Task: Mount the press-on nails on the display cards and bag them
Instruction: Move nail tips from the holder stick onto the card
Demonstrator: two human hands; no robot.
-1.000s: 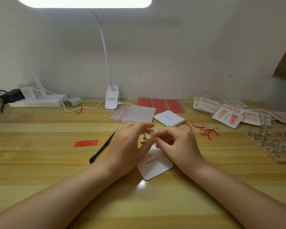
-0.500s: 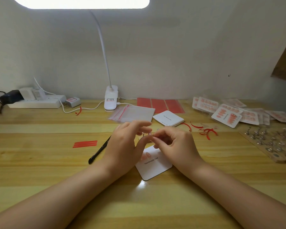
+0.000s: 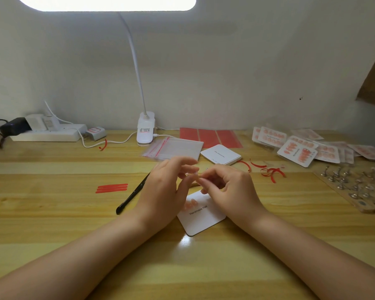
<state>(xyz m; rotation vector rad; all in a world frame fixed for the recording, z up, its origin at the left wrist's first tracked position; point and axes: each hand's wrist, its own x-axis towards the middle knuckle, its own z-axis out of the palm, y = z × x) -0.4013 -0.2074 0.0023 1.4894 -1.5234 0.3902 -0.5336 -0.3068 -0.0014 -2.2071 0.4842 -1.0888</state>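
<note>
Head view, the only one: both hands meet just above the far edge of a white display card (image 3: 200, 215) printed "Handmade Nail", which lies flat on the wooden worktop (image 3: 52, 224) directly in front of the person, probably so each nail can go straight down onto it. The left hand (image 3: 165, 191) has its fingers loosely bent, thumb and forefinger pinching something small at the meeting point; the right hand (image 3: 230, 187) curls its fingers and pinches the same spot from the other side. What they hold is too small and blurred to name with certainty; I judge it to be a press-on nail being freed or readied. A few peach nails (image 3: 190, 204) already sit on the card's upper left, so mounting looks under way but far from done. Clear zip bags (image 3: 178, 148) and a stack of blank cards (image 3: 220, 154) wait just beyond the hands, within easy reach for the bagging step. Finished bagged sets (image 3: 297, 148) pile at the far right, beside a wooden board of nail stands (image 3: 355, 187). Red adhesive strips (image 3: 112, 188) and a black tool (image 3: 132, 195) lie to the left, and a clip lamp (image 3: 146, 131) lights the work.
</note>
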